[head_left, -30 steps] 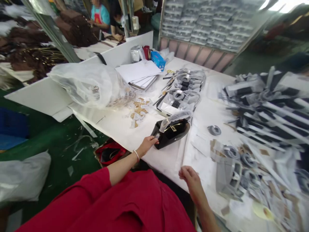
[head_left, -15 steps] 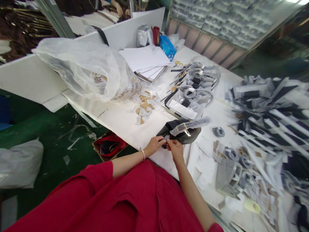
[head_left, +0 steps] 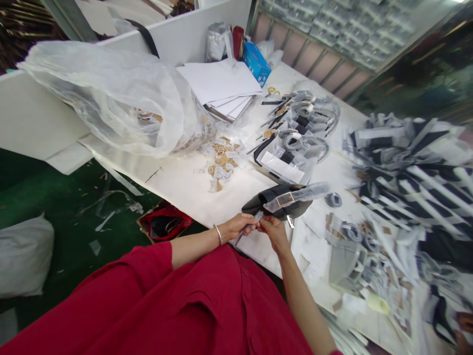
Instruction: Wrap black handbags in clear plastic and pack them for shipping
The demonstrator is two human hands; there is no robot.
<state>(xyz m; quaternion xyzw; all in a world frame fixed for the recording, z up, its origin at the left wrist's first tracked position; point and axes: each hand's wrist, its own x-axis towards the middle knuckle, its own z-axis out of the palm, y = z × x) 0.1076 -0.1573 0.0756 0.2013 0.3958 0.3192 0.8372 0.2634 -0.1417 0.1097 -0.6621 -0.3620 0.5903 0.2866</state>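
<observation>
Just beyond the left hand (head_left: 246,225), the smooth, faintly glossy handbag (head_left: 254,201) has a shiny metal clasp (head_left: 290,222) and crinkled, translucent plastic wrapping (head_left: 310,192).

Wearer's hands (head_left: 243,226): two. Handled black bag (head_left: 283,212): one. Bracelet (head_left: 219,235): one. Blue box (head_left: 256,63): one.

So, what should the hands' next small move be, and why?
Perhaps steady the left hand and work the small greyish piece with the right hand: the left pinches it beside the black bag, and the right's fingertips meet there, touching it or nearly so.
</observation>
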